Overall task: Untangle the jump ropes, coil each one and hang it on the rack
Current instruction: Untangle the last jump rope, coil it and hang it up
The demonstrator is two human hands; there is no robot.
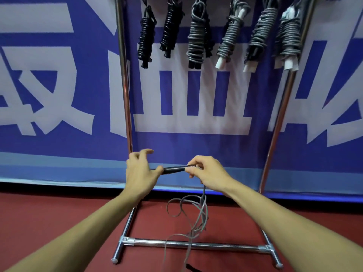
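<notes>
Six coiled ropes [196, 36] hung in a row on the shiny metal rack [196, 244]: two black, four grey, each wound tight. One loose rope [198, 216], thin and grey, trailed in loops to the red floor [59, 213]. Its smooth, tapered black handle [173, 169] lay level between two hands. The left hand [140, 169] clamped the thick end under its thumb, fingers lifted; the right hand [208, 171] pinched the thin end.

The metal rack [125, 107] is standing on the red floor [49, 222], carrying coiled ropes [196, 40]; a loose grey rope [201, 216] is crossing its base.
</notes>
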